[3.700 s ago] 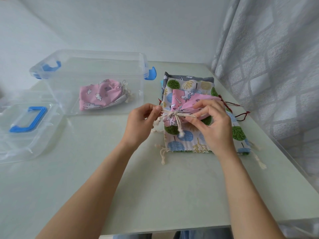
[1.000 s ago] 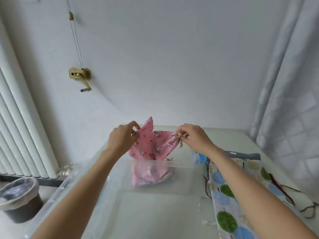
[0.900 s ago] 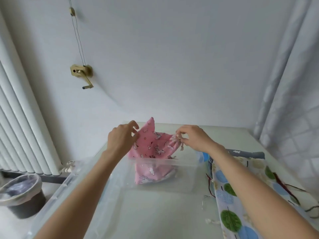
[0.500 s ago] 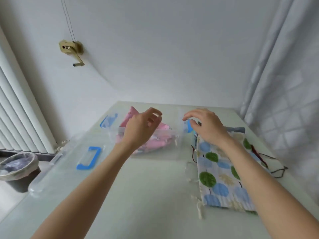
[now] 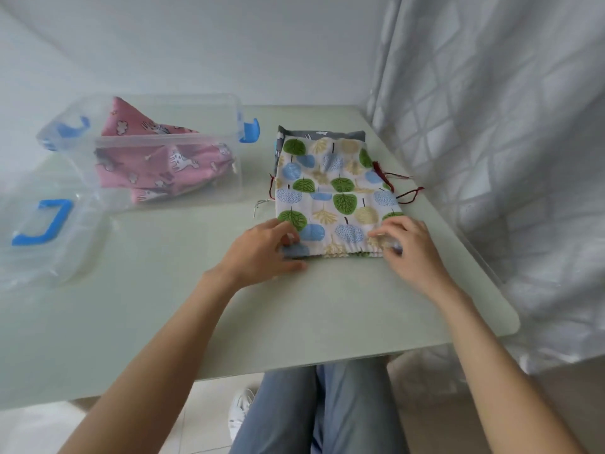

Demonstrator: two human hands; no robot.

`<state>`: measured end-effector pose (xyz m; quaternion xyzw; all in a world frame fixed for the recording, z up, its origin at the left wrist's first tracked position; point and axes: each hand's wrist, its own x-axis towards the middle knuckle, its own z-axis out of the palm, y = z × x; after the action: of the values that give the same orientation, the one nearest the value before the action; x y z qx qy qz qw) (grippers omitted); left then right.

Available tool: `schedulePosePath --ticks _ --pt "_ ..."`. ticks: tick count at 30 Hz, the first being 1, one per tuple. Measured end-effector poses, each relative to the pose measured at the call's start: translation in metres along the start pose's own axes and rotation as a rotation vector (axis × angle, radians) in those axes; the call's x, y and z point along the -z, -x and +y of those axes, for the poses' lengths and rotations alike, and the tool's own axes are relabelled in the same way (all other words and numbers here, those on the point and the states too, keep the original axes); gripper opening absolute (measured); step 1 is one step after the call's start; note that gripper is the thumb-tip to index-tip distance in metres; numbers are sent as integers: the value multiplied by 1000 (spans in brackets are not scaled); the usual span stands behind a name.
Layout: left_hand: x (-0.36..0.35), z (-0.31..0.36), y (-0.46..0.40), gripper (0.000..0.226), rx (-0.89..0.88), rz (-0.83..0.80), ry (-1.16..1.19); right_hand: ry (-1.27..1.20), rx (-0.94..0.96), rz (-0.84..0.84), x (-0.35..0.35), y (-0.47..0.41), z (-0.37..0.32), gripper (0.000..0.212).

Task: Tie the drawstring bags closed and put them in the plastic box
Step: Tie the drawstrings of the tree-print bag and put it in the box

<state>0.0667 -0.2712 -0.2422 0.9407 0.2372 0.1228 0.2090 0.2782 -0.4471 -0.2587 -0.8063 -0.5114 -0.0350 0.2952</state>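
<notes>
Table: pale green, smooth, matte. Cloth will slide on it easily, so expect the stack to creep when you tug.

Plastic box at 10 o'clock: clear, rigid, thin-walled, blue latches. Open top. Pink bags already lie inside, slumped and bunched (soft cotton, no shape of their own). Its lid lies at 9 o'clock, clear with a blue handle.

Leaf-print bag, just right of table centre, about 1 o'clock from your hands: flat, light, floppy woven cotton, printed with green and blue leaves. It lies on top of a grey bag, of which only the far edge shows. The near hem is gathered into small pleats; that is likely the cord channel. Take hold there, at the two corners where the cords should exit, not on the body, since the panel would only fold and drag.

Dark red cords trail off at 3 o'clock; which bag they belong to you cannot tell. A thin pale string lies at the bag's left edge.

Left hand: fingers curled on the near left corner of the leaf-print bag, pinching the hem. Right hand: fingers bent down onto the near right corner, gripping the gathered edge (motion blur hides the fingertips).

Judgement: pull the cords evenly; thin string may slip, so knot snugly.
</notes>
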Motion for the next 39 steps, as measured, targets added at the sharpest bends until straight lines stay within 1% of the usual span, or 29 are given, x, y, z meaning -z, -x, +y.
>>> schedulePosePath --ticks 2,6,8,10,13,15,18,20,23,24,27,30,34,36,37,39 --pt "3 -9 4 35 -4 12 59 39 -71 68 -1 12 10 42" --pt "10 -21 8 25 0 32 117 5 -196 183 -3 18 20 45" --pt "11 -25 11 19 25 31 125 16 -194 222 -4 19 23 40" --pt "13 -31 13 20 47 51 125 0 -188 240 -3 20 23 32" --pt "14 -39 16 20 25 97 95 -74 -194 291 0 22 18 18" --pt "16 -42 16 20 2 165 72 -81 -180 333 1 23 15 14" --pt "21 -47 15 22 -43 305 31 -30 -155 375 3 26 15 15" --pt "22 -47 15 23 -63 289 71 -30 -156 375 5 27 14 15" --pt "20 -43 17 14 -109 177 169 -29 -158 349 5 27 11 11" --pt "19 -42 18 11 -118 162 167 -26 -158 339 4 26 10 9" --pt "18 -43 18 20 -82 183 32 -17 -164 310 3 26 10 8" --pt "15 -47 17 26 -22 124 -32 -25 -164 259 2 25 12 12" --pt "9 -46 14 19 -132 105 4 -31 -176 199 2 25 12 23" --pt "10 -45 12 16 -176 158 69 -56 -159 245 2 25 12 18" --pt "13 -42 11 13 -191 225 167 -80 -140 286 2 25 13 15" --pt "22 -31 12 9 -151 329 490 -119 -104 369 2 25 14 14"
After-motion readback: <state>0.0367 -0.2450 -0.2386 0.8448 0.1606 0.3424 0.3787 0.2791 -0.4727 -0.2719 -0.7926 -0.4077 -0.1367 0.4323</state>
